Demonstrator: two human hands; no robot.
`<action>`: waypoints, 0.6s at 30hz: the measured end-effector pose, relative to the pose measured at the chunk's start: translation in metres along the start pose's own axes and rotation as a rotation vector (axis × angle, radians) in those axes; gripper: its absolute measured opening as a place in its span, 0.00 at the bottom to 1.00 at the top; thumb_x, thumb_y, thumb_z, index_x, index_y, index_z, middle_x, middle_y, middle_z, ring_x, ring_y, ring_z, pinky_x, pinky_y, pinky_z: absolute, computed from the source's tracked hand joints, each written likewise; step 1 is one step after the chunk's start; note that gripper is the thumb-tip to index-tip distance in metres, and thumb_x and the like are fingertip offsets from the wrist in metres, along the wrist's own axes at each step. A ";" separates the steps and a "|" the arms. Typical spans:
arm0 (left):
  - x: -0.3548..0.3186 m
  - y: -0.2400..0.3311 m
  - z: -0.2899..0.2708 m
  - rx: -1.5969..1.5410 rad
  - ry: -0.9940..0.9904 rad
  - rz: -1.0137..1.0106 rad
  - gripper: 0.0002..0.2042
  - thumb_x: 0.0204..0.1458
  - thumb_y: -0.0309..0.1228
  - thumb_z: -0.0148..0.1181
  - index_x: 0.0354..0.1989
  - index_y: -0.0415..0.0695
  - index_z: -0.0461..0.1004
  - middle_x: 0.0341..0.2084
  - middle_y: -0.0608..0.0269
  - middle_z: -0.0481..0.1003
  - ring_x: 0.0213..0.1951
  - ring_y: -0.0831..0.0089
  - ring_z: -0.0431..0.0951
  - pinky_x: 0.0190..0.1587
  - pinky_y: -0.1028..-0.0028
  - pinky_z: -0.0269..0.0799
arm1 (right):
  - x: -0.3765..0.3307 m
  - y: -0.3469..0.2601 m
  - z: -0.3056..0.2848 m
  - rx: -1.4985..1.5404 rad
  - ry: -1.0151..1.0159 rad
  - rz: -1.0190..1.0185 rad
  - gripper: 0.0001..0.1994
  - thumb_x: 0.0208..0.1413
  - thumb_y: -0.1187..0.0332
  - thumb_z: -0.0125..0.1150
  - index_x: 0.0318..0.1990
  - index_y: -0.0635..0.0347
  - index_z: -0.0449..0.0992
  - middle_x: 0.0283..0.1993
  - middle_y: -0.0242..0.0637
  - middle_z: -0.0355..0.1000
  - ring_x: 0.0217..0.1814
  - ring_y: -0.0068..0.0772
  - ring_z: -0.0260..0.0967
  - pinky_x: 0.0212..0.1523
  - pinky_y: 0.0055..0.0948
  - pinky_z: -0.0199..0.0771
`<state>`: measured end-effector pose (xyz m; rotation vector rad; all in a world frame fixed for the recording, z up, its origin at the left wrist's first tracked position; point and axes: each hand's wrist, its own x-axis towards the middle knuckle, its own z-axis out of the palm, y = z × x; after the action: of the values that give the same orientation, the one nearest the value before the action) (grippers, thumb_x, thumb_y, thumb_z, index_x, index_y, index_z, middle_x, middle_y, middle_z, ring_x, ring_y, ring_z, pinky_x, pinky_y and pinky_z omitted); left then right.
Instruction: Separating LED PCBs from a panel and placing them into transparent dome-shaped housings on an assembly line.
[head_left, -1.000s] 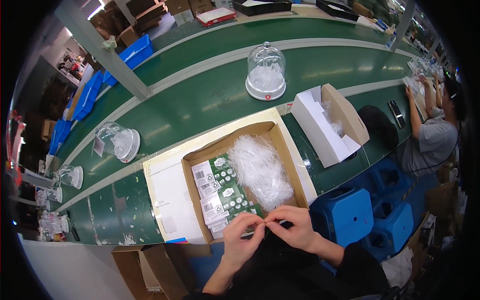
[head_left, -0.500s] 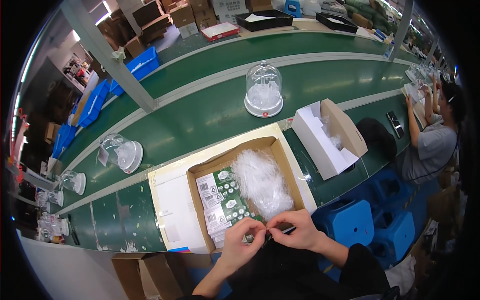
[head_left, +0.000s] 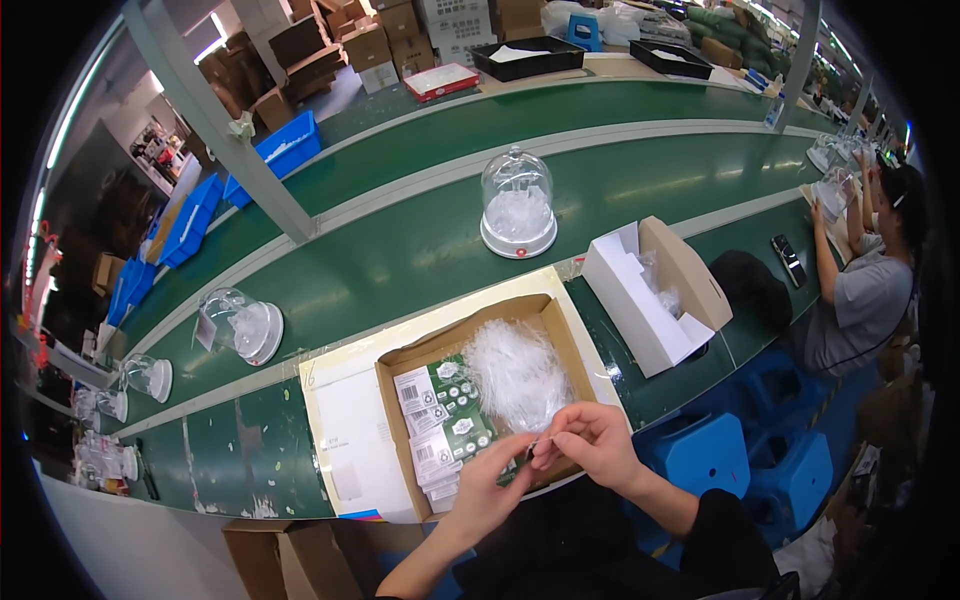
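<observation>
My left hand [head_left: 487, 484] and my right hand [head_left: 592, 445] meet over the near edge of an open cardboard box [head_left: 560, 330]. Their fingertips pinch one small, thin clear item [head_left: 532, 451] between them; its shape is too small to tell. Inside the box lie a heap of clear plastic bits [head_left: 516, 370] and a stack of green printed packets with white labels [head_left: 440, 420]. The box rests on a pale sheet [head_left: 345, 430] on the green work table.
A clear dome on a white base [head_left: 518, 206] stands on the green conveyor belt. Another dome [head_left: 240, 325] lies tipped at left, with more [head_left: 150, 377] beyond. A white open box [head_left: 650, 290] sits right. Another person [head_left: 865, 270] works far right. Blue stools [head_left: 700, 455] stand below.
My hands stay together at the box's near edge, fingers shifting slightly on the small item. The view has tilted a little; the domes on the belt appear lower in the picture.
</observation>
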<state>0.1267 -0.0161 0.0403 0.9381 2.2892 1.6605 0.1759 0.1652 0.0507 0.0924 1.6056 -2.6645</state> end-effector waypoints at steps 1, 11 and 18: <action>0.000 -0.004 -0.001 0.029 -0.014 0.014 0.18 0.46 0.18 0.63 0.48 0.37 0.73 0.42 0.52 0.76 0.38 0.64 0.80 0.43 0.70 0.75 | 0.002 -0.001 -0.001 0.000 -0.001 -0.001 0.04 0.60 0.80 0.49 0.38 0.73 0.70 0.37 0.47 0.76 0.37 0.33 0.78 0.40 0.30 0.82; 0.031 0.003 -0.028 0.140 -0.076 0.123 0.08 0.50 0.17 0.59 0.39 0.36 0.76 0.25 0.54 0.76 0.26 0.61 0.77 0.30 0.70 0.71 | 0.022 -0.017 -0.008 -0.641 0.032 -0.262 0.03 0.55 0.79 0.57 0.36 0.68 0.72 0.38 0.38 0.74 0.31 0.23 0.74 0.34 0.20 0.75; 0.069 0.008 -0.039 0.184 -0.136 0.244 0.10 0.49 0.16 0.59 0.40 0.38 0.77 0.25 0.55 0.75 0.26 0.62 0.75 0.30 0.69 0.70 | 0.050 -0.045 -0.019 -0.929 -0.060 -0.310 0.04 0.51 0.77 0.60 0.33 0.63 0.71 0.31 0.35 0.70 0.27 0.21 0.69 0.29 0.20 0.70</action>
<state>0.0567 -0.0063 0.0771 1.3753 2.3422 1.4320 0.1242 0.2032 0.0777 -0.2723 2.7969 -1.7573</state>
